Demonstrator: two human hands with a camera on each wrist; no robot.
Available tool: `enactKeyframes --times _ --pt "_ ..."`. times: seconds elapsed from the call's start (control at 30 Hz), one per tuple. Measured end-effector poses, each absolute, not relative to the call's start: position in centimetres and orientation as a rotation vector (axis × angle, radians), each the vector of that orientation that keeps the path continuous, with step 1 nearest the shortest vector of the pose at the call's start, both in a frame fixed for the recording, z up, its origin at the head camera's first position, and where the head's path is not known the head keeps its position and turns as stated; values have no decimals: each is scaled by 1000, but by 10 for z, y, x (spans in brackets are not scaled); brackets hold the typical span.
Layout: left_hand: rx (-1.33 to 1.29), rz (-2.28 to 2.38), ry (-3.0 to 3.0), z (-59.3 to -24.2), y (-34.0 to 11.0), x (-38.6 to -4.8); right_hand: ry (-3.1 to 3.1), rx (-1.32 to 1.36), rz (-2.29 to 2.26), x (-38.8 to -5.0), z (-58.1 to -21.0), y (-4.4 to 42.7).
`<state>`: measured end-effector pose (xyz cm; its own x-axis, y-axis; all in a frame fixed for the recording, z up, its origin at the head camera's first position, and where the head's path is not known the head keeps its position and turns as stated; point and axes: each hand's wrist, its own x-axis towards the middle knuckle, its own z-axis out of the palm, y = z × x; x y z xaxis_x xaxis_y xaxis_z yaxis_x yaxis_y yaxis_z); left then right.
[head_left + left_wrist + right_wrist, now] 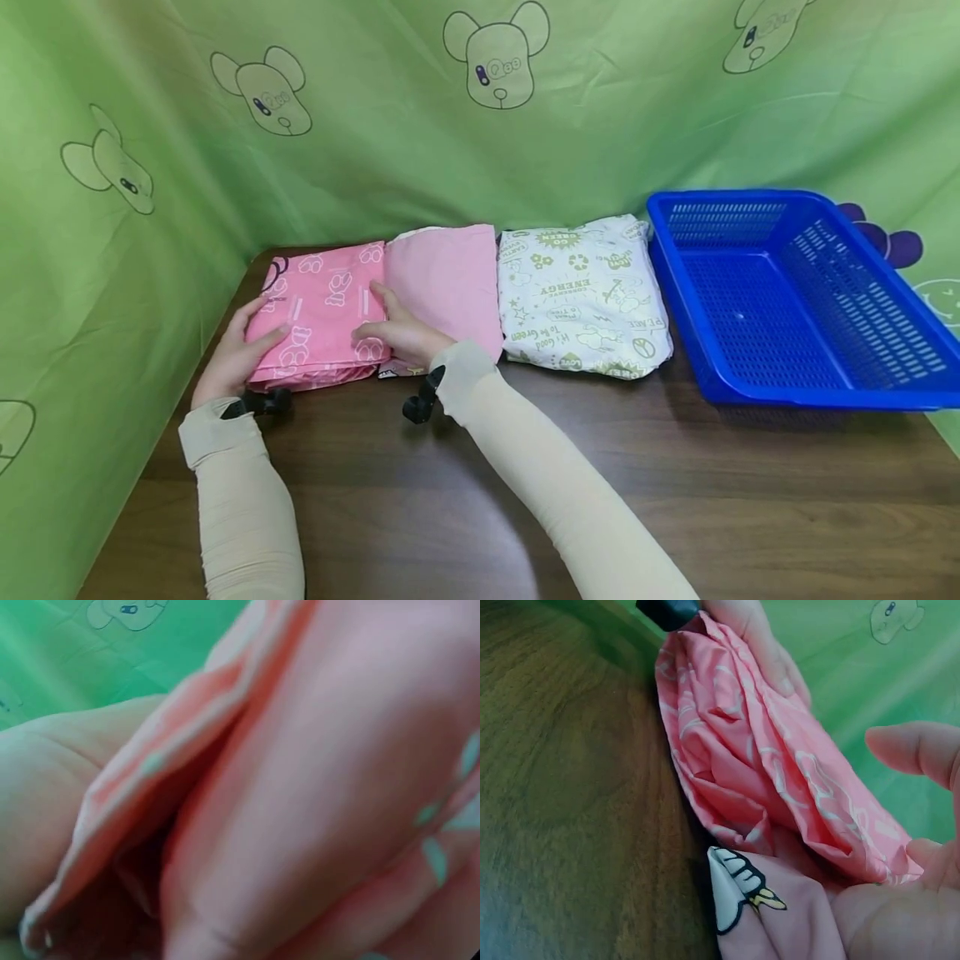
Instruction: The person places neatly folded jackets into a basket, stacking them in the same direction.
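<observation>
A bright pink printed folded fabric bundle (322, 308) lies at the table's left end. My left hand (234, 357) grips its left side, thumb on top; in the left wrist view pink fabric (157, 765) sits between thumb and fingers. My right hand (405, 332) is at its right edge, fingers spread. The right wrist view shows one raised digit (919, 750) off the fabric and the rest of the hand (900, 915) against the end of the bundle (772, 765). Beside it lies a paler pink folded piece (446, 283), its near-left corner close under my right hand.
Right of the pale piece lies a white bundle with green print (581, 296). A blue plastic basket (678, 300) stands at the right. Green patterned cloth (375, 125) hangs behind and at the left of the brown wooden table (420, 508).
</observation>
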<state>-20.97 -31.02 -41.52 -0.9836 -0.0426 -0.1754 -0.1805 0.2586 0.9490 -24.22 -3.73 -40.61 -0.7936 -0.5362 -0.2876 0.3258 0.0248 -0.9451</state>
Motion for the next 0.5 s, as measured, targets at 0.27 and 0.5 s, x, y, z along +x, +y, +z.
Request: enactKeyframes --times 0.27,0.5 --pt "-204 2156 2139 -420 -317 -203 1807 -242 -1834 -239 -408 -48" --pt "-184 2368 1956 -421 -322 -198 2156 -296 -1702 -232 -402 -65"
